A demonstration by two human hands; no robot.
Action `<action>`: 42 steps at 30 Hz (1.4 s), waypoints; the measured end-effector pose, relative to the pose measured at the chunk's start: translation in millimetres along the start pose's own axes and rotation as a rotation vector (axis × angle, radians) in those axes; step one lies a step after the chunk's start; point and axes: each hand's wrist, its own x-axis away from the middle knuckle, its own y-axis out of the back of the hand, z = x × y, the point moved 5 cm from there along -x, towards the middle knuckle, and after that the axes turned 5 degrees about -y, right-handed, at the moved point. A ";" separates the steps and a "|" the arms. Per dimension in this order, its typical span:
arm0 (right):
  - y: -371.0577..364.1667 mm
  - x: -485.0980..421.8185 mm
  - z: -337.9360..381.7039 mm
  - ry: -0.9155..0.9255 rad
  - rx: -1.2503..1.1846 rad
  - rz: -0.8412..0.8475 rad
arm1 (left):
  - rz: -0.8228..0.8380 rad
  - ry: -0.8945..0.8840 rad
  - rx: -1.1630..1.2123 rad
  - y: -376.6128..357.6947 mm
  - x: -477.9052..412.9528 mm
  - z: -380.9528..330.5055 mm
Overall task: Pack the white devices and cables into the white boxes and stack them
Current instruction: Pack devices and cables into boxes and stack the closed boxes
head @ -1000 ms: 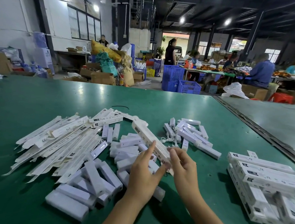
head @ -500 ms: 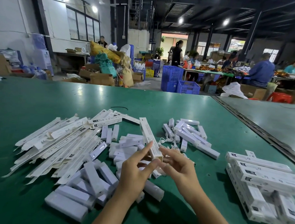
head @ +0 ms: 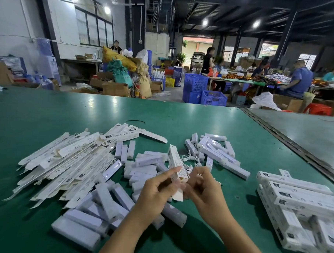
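A long white box (head: 175, 162) points away from me, raised above the green table (head: 48, 117). My left hand (head: 157, 191) grips its near end, index finger stretched along its side. My right hand (head: 201, 187) pinches the open end flap with curled fingers. Flat unfolded white boxes (head: 69, 160) lie fanned out at the left. White devices (head: 105, 202) are heaped below and left of my hands, and more of these devices (head: 216, 151) lie beyond my hands with a white cable (head: 189, 160). Packed boxes (head: 300, 205) are stacked at the right.
A metal seam (head: 288, 143) divides this table from a grey one at the right. A thin black wire (head: 137, 121) lies on the far part of the table. Beyond the table's far edge stand blue crates (head: 204, 91), cardboard boxes and several seated people.
The box has swung from lying diagonally to pointing away from me, and its near end has come in between both hands. My right hand now works at the end flap.
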 end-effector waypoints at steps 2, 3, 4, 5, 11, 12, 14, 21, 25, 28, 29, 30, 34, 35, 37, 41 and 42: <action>-1.6 0.1 4.5 0.121 0.167 -0.011 | -0.056 -0.008 -0.005 4.3 0.0 -0.1; -2.7 -0.1 5.9 0.173 0.236 -0.009 | -0.087 -0.014 -0.010 6.6 -0.2 0.4; -4.3 -0.3 6.9 0.216 0.293 -0.003 | -0.113 -0.018 -0.016 8.1 -0.2 0.9; -5.8 -0.2 7.3 0.252 0.343 -0.001 | -0.133 -0.021 -0.024 8.8 -0.3 0.9; -11.0 0.6 10.0 0.359 0.441 -0.003 | -0.199 -0.015 0.011 9.3 -1.4 -2.5; -10.7 0.6 11.7 0.370 0.431 -0.023 | -0.192 -0.016 0.032 8.8 -1.4 -3.3; -9.9 0.6 14.6 0.372 0.388 -0.043 | -0.176 -0.018 0.073 7.4 -0.6 -5.6; -5.2 1.0 13.8 0.275 0.335 -0.139 | -0.194 0.030 0.124 4.4 -0.5 -4.1; -2.3 1.3 8.7 0.250 0.318 -0.205 | -0.152 0.011 0.131 1.2 -0.2 -4.2; -1.4 0.3 8.3 0.263 0.323 -0.234 | -0.121 -0.010 0.119 0.1 -0.2 -4.8; -1.3 0.0 7.8 0.260 0.323 -0.240 | -0.113 -0.015 0.115 -0.4 0.2 -4.4; -1.3 -0.4 7.4 0.260 0.319 -0.242 | -0.107 -0.022 0.110 -0.9 0.3 -4.1; 0.1 -0.3 8.7 0.300 0.306 -0.236 | -0.105 -0.055 0.076 -2.1 0.1 -2.1; 0.4 -0.2 9.7 0.305 0.302 -0.236 | -0.108 -0.061 0.073 -2.0 -0.1 -1.9; 0.5 0.3 12.2 0.316 0.295 -0.239 | -0.110 -0.070 0.075 -2.0 0.4 -2.5; 0.7 0.7 14.2 0.347 0.315 -0.228 | -0.116 -0.057 0.066 -2.0 0.2 -0.7; 0.6 0.9 14.3 0.355 0.331 -0.221 | -0.119 -0.049 0.057 -1.8 -0.1 0.3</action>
